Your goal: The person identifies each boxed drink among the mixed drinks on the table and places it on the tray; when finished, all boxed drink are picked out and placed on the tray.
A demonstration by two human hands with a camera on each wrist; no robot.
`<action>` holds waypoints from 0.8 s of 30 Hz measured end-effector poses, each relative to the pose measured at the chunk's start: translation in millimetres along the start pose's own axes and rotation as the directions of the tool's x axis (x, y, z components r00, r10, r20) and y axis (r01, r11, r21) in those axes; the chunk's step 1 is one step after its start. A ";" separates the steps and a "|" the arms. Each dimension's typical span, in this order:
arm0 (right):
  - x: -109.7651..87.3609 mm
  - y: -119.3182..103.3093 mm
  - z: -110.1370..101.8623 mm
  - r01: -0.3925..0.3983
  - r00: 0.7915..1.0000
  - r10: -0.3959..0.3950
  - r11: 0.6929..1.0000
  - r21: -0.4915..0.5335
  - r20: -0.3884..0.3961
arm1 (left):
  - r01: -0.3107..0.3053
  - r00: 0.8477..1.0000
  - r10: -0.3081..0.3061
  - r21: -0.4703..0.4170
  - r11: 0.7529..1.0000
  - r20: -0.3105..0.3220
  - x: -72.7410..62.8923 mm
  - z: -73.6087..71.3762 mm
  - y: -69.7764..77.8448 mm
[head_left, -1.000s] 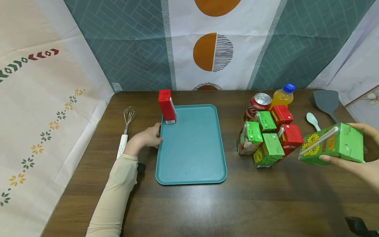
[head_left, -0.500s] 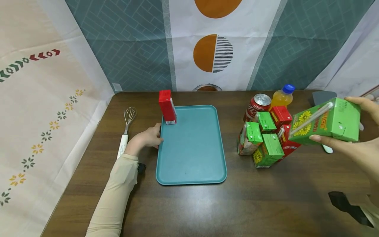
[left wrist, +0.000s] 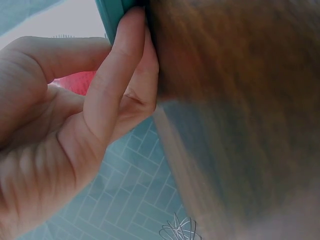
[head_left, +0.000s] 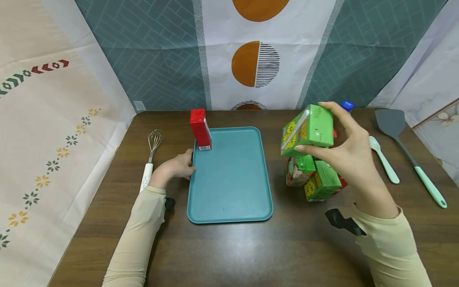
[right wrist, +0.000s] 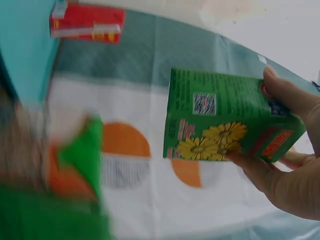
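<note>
My right hand (head_left: 349, 153) grips a green drink carton (head_left: 310, 129) with yellow flowers and a straw, thumb on one side and fingers on the other. The carton is tilted in the air, above several other cartons. At the left rim of the teal tray (head_left: 229, 179), my left hand (head_left: 177, 165) pinches the edge; the left wrist view shows thumb and fingers meeting at the tray rim (left wrist: 112, 17). A red carton (head_left: 201, 129) stands in the tray's far left corner. Below the held carton are a green-topped carton (head_left: 300, 171) and a green carton (head_left: 322, 181).
Behind my right hand the blue cap (head_left: 347, 105) of a bottle shows, and bits of red cartons. On the right lie a pale spoon (head_left: 383, 159) and a grey spatula (head_left: 391, 123). A whisk (head_left: 148, 167) lies left of the tray.
My right hand has carried the green carton leftward from the table's right side to above the carton group, now covering the cola can. My left hand has stayed at the tray edge.
</note>
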State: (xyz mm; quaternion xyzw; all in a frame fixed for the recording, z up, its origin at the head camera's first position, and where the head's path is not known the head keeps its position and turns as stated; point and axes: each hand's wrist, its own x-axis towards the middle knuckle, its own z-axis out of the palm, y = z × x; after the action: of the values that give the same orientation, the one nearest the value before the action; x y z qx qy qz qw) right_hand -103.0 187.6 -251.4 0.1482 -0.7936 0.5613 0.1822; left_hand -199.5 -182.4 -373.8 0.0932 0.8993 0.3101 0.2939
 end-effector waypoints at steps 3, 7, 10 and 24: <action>6.3 4.7 23.1 -0.072 0.996 0.076 0.994 -0.083 0.046 | 0.000 1.000 0.000 0.002 1.000 -0.003 -0.3 -0.1 -0.7; 16.4 19.1 51.3 -0.124 0.985 0.130 0.991 -0.059 0.113 | -0.008 1.000 0.008 0.005 1.000 -0.007 -0.1 0.4 -0.9; 23.5 29.8 71.4 -0.138 0.980 0.142 0.990 -0.039 0.141 | -0.009 1.000 0.009 0.011 1.000 -0.007 0.1 1.0 -0.9; 61.2 79.1 145.7 -0.204 0.941 0.243 0.963 -0.176 0.237 | 0.008 1.000 -0.008 0.023 1.000 -0.014 -1.2 0.8 0.4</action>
State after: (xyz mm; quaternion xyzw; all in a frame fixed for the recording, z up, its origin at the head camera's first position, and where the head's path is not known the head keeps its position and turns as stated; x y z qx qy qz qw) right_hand -210.1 73.8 -333.9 0.1144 -0.8618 0.4935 0.0234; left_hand -198.1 -182.1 -373.5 0.0910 0.9051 0.2992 0.2879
